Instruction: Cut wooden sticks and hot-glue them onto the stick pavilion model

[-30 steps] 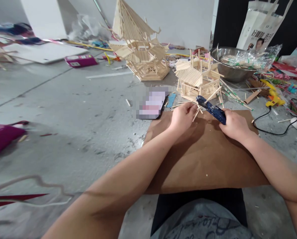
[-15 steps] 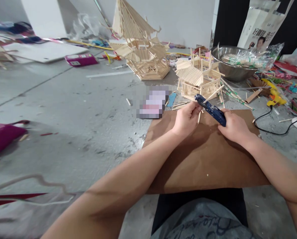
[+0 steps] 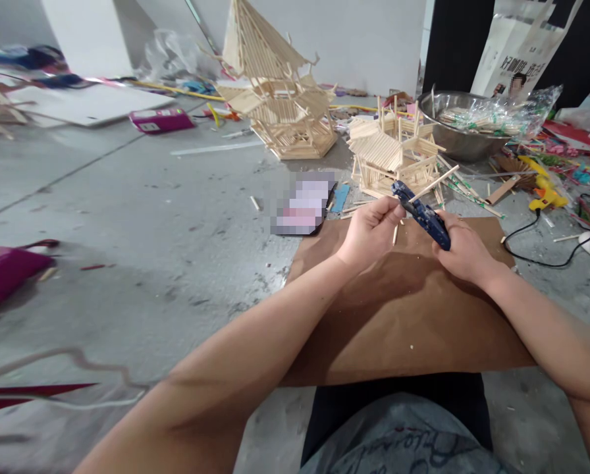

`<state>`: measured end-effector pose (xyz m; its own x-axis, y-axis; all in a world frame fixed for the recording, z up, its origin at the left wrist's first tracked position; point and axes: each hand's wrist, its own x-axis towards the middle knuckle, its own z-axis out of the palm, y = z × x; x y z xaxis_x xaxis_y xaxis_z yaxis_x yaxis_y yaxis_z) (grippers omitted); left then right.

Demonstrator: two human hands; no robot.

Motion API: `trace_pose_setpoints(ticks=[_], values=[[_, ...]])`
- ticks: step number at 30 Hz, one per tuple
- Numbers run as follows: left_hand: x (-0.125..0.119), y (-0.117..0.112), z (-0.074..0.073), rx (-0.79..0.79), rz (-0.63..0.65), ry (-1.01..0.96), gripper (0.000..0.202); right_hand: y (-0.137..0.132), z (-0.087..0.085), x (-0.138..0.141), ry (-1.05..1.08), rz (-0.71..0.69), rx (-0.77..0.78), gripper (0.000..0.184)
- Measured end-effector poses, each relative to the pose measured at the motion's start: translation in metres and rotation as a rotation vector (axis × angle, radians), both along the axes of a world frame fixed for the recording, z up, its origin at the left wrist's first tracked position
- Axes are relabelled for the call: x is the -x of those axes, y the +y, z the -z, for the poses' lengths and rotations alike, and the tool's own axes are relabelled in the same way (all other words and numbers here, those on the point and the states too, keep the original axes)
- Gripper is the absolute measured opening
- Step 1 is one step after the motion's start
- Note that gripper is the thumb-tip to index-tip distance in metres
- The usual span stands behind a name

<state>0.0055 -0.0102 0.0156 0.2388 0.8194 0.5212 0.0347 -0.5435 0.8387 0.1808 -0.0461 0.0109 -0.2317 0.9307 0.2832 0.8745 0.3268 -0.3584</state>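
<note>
My right hand is closed around the handles of a dark blue, speckled hand cutter whose head points up and left. A thin wooden stick lies across the cutter's head, its free end slanting up to the right. My left hand is pinched at the cutter's head, where its fingertips grip the stick; the pinched end is hidden. Below the left fingers a short stick piece shows. Both hands are above a brown sheet. Just beyond them stands a small, partly roofed stick pavilion.
A taller stick pagoda stands behind to the left. A phone lies beside the sheet. On the right are a metal bowl with bagged sticks and a yellow glue gun with a black cord. Purple cases lie left.
The wooden stick's free end has shifted right and slightly up. My left hand and the cutter's head have moved a little to the right; the right hand is nearly still.
</note>
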Motion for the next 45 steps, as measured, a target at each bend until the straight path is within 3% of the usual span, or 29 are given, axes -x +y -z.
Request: trace_pose_setpoints(ticks=[10,14,21,24,30,33,39,41,45], values=[[0.004,0.011,0.02,-0.286,-0.228,0.208,0.033,0.0,-0.002,-0.003,-0.038,-0.099,0.059,0.062],[0.002,0.01,0.023,-0.225,-0.18,0.152,0.033,0.003,0.004,-0.006,-0.061,-0.099,0.029,0.068],[-0.003,0.002,0.013,-0.023,-0.043,0.088,0.03,0.012,0.007,-0.017,-0.019,-0.167,0.024,0.068],[-0.002,0.003,0.013,-0.08,-0.06,0.116,0.029,0.012,0.006,-0.017,-0.022,-0.176,0.033,0.07],[0.004,0.014,0.021,-0.301,-0.246,0.237,0.027,0.002,0.001,-0.004,-0.01,-0.126,0.093,0.076],[0.002,0.013,0.02,-0.252,-0.217,0.207,0.027,0.004,0.004,-0.005,-0.025,-0.118,0.078,0.078],[-0.001,0.004,0.011,-0.066,-0.027,0.143,0.03,0.015,0.01,-0.02,-0.043,-0.192,0.054,0.082],[0.0,0.007,0.012,-0.087,-0.021,0.152,0.029,0.015,0.009,-0.02,-0.047,-0.208,0.054,0.082],[0.005,0.017,0.02,-0.298,-0.122,0.25,0.027,0.013,0.008,-0.017,-0.06,-0.215,0.032,0.081]])
